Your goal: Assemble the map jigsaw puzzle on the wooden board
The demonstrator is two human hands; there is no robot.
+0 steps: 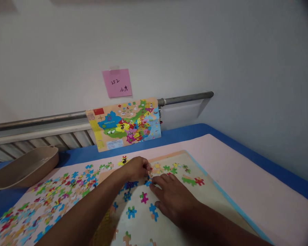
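Left hand [136, 168] sits at the top centre of the puzzle board [220, 200], fingers curled in and pinching a small red-tipped puzzle piece [150, 168] at its fingertips; piece mostly hidden, exact shape unclear. Right hand [173, 196] lies palm down on the board at 5 o'clock from the left hand, fingers spread flat, holding nothing; its fingertips press near a blue piece [147, 183] lying between the two hands. Forearms come in from the bottom edge.

On the board, a magenta piece [144, 197] lies just at 9 o'clock of the right hand, two more blue pieces [131, 212] at 8 o'clock. A green-and-red cluster [193, 180] sits at 2 o'clock of the right hand, near the board's right edge.

Loose pieces [51, 198] spread in a big heap at 9 o'clock of the board, on the pink mat [259, 191]. Reference map picture [124, 123] leans against the wall at 12 o'clock, pink sticky note [117, 82] above it. Beige tray [23, 167] sits at 10 o'clock, well apart from the hands.
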